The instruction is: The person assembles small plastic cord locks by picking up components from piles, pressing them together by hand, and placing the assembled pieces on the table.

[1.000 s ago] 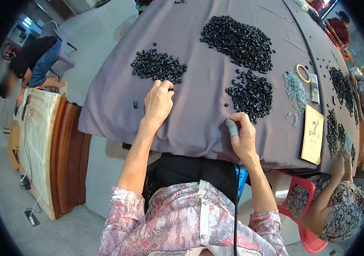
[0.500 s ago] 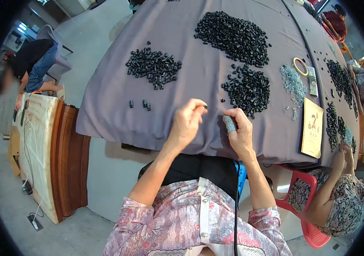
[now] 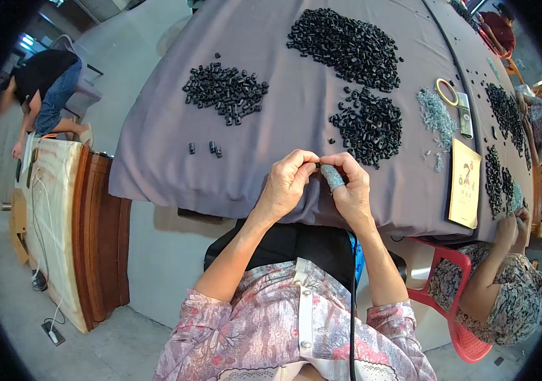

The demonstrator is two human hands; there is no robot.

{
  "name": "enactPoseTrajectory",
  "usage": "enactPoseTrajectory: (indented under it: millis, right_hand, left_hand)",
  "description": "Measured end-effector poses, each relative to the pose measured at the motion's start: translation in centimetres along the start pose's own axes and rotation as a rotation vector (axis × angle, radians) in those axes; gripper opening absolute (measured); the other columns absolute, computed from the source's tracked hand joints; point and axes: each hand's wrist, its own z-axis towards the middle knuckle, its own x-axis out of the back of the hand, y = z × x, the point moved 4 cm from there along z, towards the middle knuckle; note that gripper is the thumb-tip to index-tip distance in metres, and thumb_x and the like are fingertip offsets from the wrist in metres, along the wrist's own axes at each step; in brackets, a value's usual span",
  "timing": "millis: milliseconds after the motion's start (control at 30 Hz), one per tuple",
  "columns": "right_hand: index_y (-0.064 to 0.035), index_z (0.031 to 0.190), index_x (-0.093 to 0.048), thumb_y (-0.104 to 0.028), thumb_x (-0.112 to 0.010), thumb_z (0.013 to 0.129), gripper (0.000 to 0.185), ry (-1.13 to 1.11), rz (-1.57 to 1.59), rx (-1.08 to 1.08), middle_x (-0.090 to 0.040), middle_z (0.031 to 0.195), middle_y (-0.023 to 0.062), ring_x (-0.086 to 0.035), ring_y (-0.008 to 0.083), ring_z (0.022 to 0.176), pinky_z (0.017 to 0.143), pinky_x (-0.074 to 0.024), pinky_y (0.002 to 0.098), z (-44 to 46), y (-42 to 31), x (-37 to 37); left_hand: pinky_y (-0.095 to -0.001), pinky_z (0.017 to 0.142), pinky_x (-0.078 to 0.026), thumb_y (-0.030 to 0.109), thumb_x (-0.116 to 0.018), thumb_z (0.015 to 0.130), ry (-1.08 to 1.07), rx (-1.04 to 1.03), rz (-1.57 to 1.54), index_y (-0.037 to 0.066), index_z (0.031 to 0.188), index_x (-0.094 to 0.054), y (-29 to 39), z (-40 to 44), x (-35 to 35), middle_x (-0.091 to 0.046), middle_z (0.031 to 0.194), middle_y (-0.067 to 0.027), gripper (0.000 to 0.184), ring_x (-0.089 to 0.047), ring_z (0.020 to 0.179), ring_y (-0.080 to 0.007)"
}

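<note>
My left hand (image 3: 285,185) pinches a small black cylindrical piece (image 3: 317,166) between thumb and fingertips, above the cloth near the table edge. Against that piece are the fingertips of my right hand (image 3: 353,188), also closed in a pinch; whatever lies inside it is hidden. A grey covering (image 3: 332,177) wraps my right thumb. Beyond the hands lies a pile of small black pieces (image 3: 369,127). To the left is a looser pile (image 3: 225,92), with several single pieces (image 3: 214,148) nearer to me.
A larger black pile (image 3: 344,47) spreads farther back. On the right are clear bits (image 3: 436,117), a tape roll (image 3: 447,92) and a yellow booklet (image 3: 465,184). Someone on a red chair (image 3: 446,273) works at the right; another person (image 3: 48,82) bends over a side table (image 3: 61,216).
My hands have come together, so the black piece in my left fingers now meets my right fingertips. The view has shifted slightly.
</note>
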Motion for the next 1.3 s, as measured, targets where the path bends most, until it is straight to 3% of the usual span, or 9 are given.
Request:
enactPoseTrajectory:
  millis: [233, 433, 533, 633, 700, 967, 1167, 1267, 1300]
  right_hand:
    - [-0.0006, 0.091, -0.059, 0.009, -0.055, 0.074, 0.020, -0.059, -0.069, 0.009, -0.060, 0.078, 0.0070, -0.060, 0.0146, 0.071, 0.063, -0.0462, 0.0253, 0.2, -0.6, 0.1]
    - [0.0011, 0.093, -0.057, 0.005, -0.057, 0.078, 0.015, -0.201, 0.292, -0.313, -0.064, 0.078, 0.0062, -0.059, 0.0097, 0.073, 0.066, -0.0470, 0.0232, 1.0, 0.3, 0.2]
    - [0.0003, 0.091, -0.058, 0.004, -0.058, 0.079, 0.013, -0.196, 0.229, -0.282, -0.064, 0.078, 0.0057, -0.059, 0.0095, 0.073, 0.065, -0.0467, 0.0236, 1.1, -0.2, 0.1]
    - [-0.0007, 0.090, -0.060, 0.005, -0.057, 0.076, 0.015, -0.098, -0.081, -0.168, -0.063, 0.078, 0.0066, -0.059, 0.0113, 0.072, 0.064, -0.0462, 0.0252, 2.0, -1.0, 1.2]
    - [-0.0021, 0.091, -0.061, 0.008, -0.055, 0.066, 0.027, -0.052, -0.434, 0.161, -0.060, 0.081, 0.0098, -0.059, 0.0272, 0.074, 0.064, -0.0469, 0.0325, 3.3, -1.6, 1.8]
    - [-0.0054, 0.089, -0.060, -0.002, -0.054, 0.069, 0.021, -0.180, -0.902, 0.337, -0.052, 0.080, 0.0083, -0.053, 0.0257, 0.078, 0.067, -0.0469, 0.0358, 4.8, -0.8, 0.1]
    - [-0.0021, 0.095, -0.056, 0.002, -0.052, 0.068, 0.028, -0.147, -0.831, 0.360, -0.050, 0.086, 0.0122, -0.052, 0.0298, 0.078, 0.068, -0.0463, 0.0371, 4.2, -0.7, 0.2]
    - [0.0010, 0.095, -0.054, 0.007, -0.050, 0.072, 0.024, -0.074, -0.587, 0.250, -0.053, 0.087, 0.0119, -0.057, 0.0249, 0.077, 0.065, -0.0478, 0.0341, 3.4, -1.3, 0.3]
    - [0.0014, 0.095, -0.054, 0.008, -0.049, 0.075, 0.022, -0.077, -0.368, 0.051, -0.055, 0.088, 0.0114, -0.058, 0.0223, 0.076, 0.065, -0.0487, 0.0326, 3.2, -1.1, 0.3]
  left_hand:
    - [-0.0188, 0.051, -0.039, 0.006, -0.050, 0.088, -0.043, 0.070, -0.063, 0.002, 0.092, -0.059, 0.2, 0.1, 0.1, -0.056, 0.070, 0.0022, 0.010, -0.044, 0.057, -0.0032]
    - [-0.0161, 0.047, -0.034, 0.008, -0.051, 0.090, -0.128, 0.211, -0.290, 0.004, 0.093, -0.060, -0.4, -0.1, 0.1, -0.055, 0.070, 0.0027, 0.011, -0.041, 0.054, -0.0012]
    - [-0.0152, 0.045, -0.033, 0.009, -0.051, 0.090, -0.114, 0.216, -0.357, 0.004, 0.094, -0.060, -0.4, -0.1, 0.1, -0.055, 0.070, 0.0019, 0.011, -0.041, 0.053, -0.0008]
    - [-0.0147, 0.044, -0.032, 0.010, -0.051, 0.090, -0.084, 0.222, -0.364, 0.004, 0.094, -0.059, -0.5, 0.0, 0.3, -0.056, 0.070, 0.0011, 0.011, -0.041, 0.053, -0.0006]
    - [-0.0145, 0.043, -0.032, 0.010, -0.050, 0.090, -0.078, 0.211, -0.346, 0.004, 0.094, -0.059, -0.7, 0.1, 0.4, -0.056, 0.071, 0.0006, 0.012, -0.041, 0.052, -0.0004]
    - [-0.0142, 0.043, -0.033, 0.011, -0.050, 0.091, -0.059, 0.285, -0.475, 0.003, 0.095, -0.058, -0.9, 0.0, 0.8, -0.056, 0.071, -0.0010, 0.012, -0.041, 0.052, -0.0003]
    - [-0.0145, 0.043, -0.033, 0.011, -0.050, 0.091, -0.052, 0.288, -0.514, 0.003, 0.095, -0.058, -0.9, 0.1, 0.7, -0.057, 0.072, -0.0017, 0.012, -0.042, 0.051, -0.0005]
    - [-0.0146, 0.043, -0.033, 0.011, -0.050, 0.091, -0.042, 0.304, -0.539, 0.003, 0.095, -0.058, -1.1, 0.1, 1.0, -0.057, 0.072, -0.0015, 0.012, -0.042, 0.051, -0.0007]
    - [-0.0146, 0.043, -0.033, 0.011, -0.050, 0.091, -0.043, 0.311, -0.546, 0.003, 0.095, -0.058, -1.1, 0.1, 0.9, -0.057, 0.073, -0.0014, 0.012, -0.042, 0.051, -0.0008]
